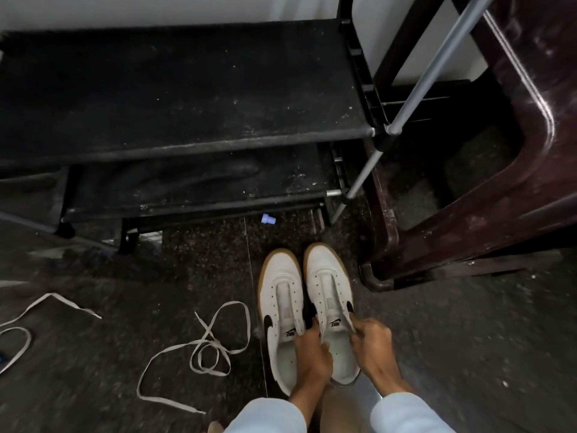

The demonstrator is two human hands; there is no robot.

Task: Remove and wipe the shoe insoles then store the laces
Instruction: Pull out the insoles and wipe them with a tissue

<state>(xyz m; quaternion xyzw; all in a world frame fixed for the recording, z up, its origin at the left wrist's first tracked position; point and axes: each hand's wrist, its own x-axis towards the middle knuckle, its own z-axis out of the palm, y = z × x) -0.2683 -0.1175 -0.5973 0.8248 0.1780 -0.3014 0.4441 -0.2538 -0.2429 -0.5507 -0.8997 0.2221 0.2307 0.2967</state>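
Note:
Two white sneakers with gum soles stand side by side on the dark floor, toes pointing away: the left shoe [279,295] and the right shoe [327,276]. Both are unlaced. My left hand [312,354] grips the inner edge of the right shoe's opening, and my right hand [373,342] pinches its outer edge near the tongue. The pale insole [342,359] shows inside the right shoe between my hands. One loose white lace [206,345] lies tangled on the floor left of the shoes, and another lace [46,303] lies at the far left.
A low black shoe rack [187,98] with two dusty shelves stands ahead. A dark brown plastic chair [499,182] stands at the right, close to the shoes. A small blue plastic piece [268,219] lies on the floor by the rack.

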